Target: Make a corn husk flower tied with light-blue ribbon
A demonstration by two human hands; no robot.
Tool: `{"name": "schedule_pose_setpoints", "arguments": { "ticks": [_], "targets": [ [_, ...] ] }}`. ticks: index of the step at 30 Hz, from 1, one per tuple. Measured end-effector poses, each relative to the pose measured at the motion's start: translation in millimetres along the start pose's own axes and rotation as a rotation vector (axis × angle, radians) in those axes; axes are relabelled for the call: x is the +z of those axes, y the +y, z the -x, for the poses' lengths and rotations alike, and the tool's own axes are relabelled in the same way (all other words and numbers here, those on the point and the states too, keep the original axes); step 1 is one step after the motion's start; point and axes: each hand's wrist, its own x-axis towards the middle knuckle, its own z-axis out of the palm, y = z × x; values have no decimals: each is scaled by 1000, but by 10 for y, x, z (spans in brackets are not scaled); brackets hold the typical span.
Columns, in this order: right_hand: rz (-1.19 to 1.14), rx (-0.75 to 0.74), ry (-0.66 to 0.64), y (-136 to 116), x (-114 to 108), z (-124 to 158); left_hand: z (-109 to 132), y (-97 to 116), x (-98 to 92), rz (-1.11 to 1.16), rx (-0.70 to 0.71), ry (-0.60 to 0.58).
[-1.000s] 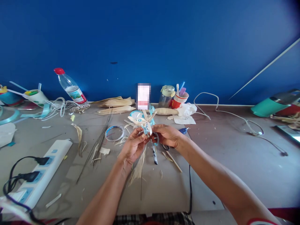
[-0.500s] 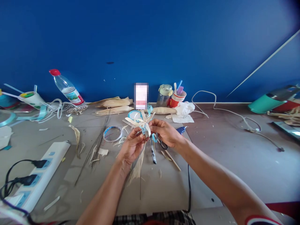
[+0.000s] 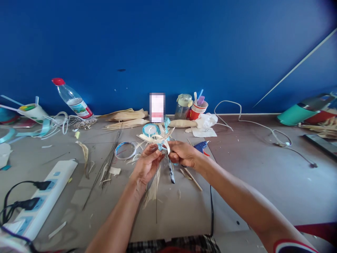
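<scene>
My left hand [image 3: 149,164] pinches the base of a flower shape made of pale dried husk strips [image 3: 166,140], which fan upward. Below it a thin wire stem [image 3: 156,200] hangs straight down. Light blue ribbon [image 3: 160,146] wraps the base and runs toward my right hand [image 3: 184,154]. That hand is closed beside the flower's right side, its curled fingers on the ribbon; the fingertips are partly hidden. Under the hands lie a black pen [image 3: 171,174] and a piece of husk [image 3: 153,191].
A blue glue gun [image 3: 200,146] lies right of my hands. Rolls of tape [image 3: 125,150] and ribbon [image 3: 151,130], thin wires [image 3: 105,168] and husks [image 3: 126,115] lie left and behind. A power strip [image 3: 48,196] is at left, a bottle [image 3: 76,102] and red cups [image 3: 198,110] by the wall.
My right hand has moved slightly down, its fingers now curled in more at the flower's side. My left hand keeps its hold. The view has shifted slightly.
</scene>
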Motion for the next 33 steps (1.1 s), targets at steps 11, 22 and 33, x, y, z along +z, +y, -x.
{"name": "schedule_pose_setpoints", "arguments": {
  "ticks": [11,22,33],
  "targets": [
    [29,-171,-25,35,-21,104,26,-2,16,-22,-48,-48],
    [256,-587,149,113,-1,55,25,-34,20,8,-64,-70],
    [233,-619,86,238,5,89,28,-42,-20,16,-78,-62]
  ]
}}
